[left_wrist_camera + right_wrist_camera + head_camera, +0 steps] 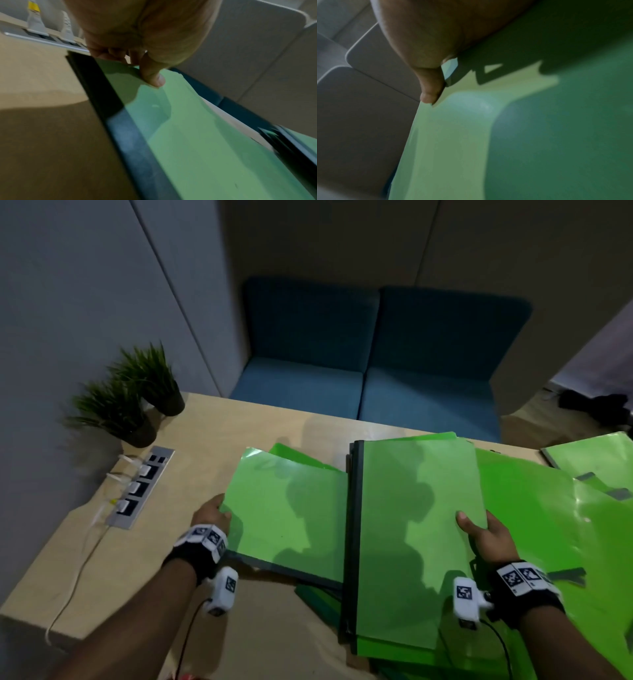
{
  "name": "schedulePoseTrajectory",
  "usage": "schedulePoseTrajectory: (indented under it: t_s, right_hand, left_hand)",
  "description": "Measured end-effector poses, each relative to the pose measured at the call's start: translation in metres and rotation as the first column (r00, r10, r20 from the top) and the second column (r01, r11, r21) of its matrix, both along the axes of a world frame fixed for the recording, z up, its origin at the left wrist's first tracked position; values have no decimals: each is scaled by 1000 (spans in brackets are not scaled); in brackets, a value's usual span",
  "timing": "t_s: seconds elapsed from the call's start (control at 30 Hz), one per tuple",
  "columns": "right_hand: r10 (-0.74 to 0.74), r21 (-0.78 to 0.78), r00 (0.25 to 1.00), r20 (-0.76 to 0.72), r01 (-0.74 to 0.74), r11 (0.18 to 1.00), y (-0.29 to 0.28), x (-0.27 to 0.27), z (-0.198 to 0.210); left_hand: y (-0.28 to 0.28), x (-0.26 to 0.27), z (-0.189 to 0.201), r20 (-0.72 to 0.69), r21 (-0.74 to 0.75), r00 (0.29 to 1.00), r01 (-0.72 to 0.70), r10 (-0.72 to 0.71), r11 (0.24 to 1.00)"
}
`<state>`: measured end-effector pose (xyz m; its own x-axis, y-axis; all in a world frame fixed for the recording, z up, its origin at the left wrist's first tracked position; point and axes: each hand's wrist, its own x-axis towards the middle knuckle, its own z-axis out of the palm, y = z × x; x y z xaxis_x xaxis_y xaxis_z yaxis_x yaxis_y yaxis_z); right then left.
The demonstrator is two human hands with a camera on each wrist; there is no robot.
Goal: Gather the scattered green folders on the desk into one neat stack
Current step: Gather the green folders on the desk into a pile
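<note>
Several green folders with black spines lie spread over the wooden desk (144, 563). My left hand (212, 515) pinches the left edge of a tilted folder (287, 508); in the left wrist view its thumb (154, 78) lies on top of that folder (197, 142) and the fingers are under it. My right hand (486, 534) grips the right edge of a second folder (414, 529) that lies lengthwise over the others, thumb on top (429, 93). More folders (541, 518) fan out to the right, and another (596, 455) lies at the far right.
Two potted plants (137, 395) stand at the desk's back left. A socket strip (140, 487) with white plugs and cables is set into the desk left of the folders. A blue sofa (370, 364) stands behind the desk's far edge.
</note>
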<state>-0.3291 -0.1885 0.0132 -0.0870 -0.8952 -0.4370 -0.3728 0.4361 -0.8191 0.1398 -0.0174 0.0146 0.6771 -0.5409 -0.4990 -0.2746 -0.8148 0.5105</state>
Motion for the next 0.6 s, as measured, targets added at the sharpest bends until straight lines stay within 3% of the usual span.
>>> schedulePoseTrajectory:
  t_s: [0.07,0.17,0.23,0.3,0.4,0.47,0.53,0.6]
  right_hand:
    - [38,-13,999,25,-37,999,1,-1,14]
    - [53,-40,998,40,-51,998,1,1,34]
    - [64,-55,998,29,-62,997,2,0,38]
    - [61,-58,998,9,-60,996,3,0,37]
    - [64,-56,997,-35,-66,996,1,0,25]
    - [83,-54,993,-84,-88,995,0,3,20]
    - [102,-55,987,-125,-110,992,-3,8,20]
    - [123,-66,980,-157,-135,989,-6,13,21]
  left_hand:
    - [-6,13,4,17,25,999,48,-48,999]
    - [-15,13,3,159,66,984,73,-83,995]
    - [-14,-2,0,246,28,962,-124,113,992]
    - [-10,-26,2,66,5,910,-411,410,911]
    - [-6,-61,-14,-441,164,734,-500,516,851]
    - [-9,-77,-25,-529,231,681,-458,506,858]
    - [-16,-88,-36,-563,240,690,-390,455,889]
    - [-24,-98,-37,-652,222,620,-395,437,892]
